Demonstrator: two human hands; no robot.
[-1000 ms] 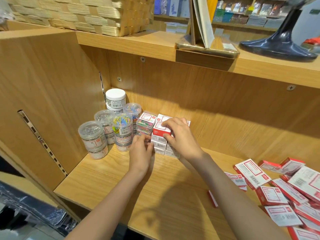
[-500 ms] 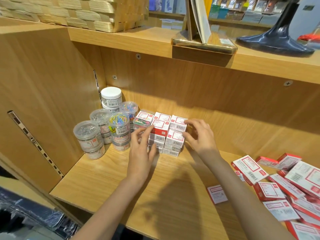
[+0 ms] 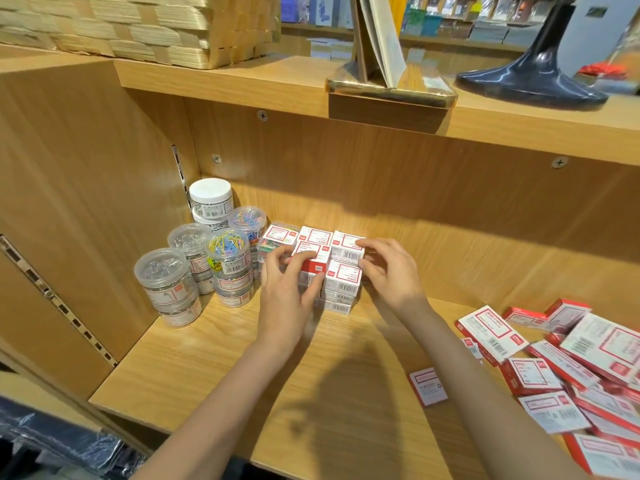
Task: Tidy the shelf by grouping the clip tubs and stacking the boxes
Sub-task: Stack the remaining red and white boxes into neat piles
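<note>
Squaring the box stack (image 3: 341, 271) at 3 o'clock of the clip tubs (image 3: 194, 268), left hand (image 3: 287, 299) and right hand (image 3: 388, 271) fingers curl onto the sides; press evenly so columns stay flush.

Two bare forearms come into the head view from the bottom edge, each ending in a bare hand. No sleeve, cuff or glove shows on either arm as far as the frame reaches. The left hand (image 3: 287, 299) carries no ring, watch, strap or bracelet at its wrist or on its fingers. The right hand (image 3: 391, 271) is equally plain at wrist and fingers. The fingernails that show are short and carry no polish that can be made out. No markings or plasters appear along either forearm. The upper arms, shoulders and any clothing lie outside the picture.
</note>
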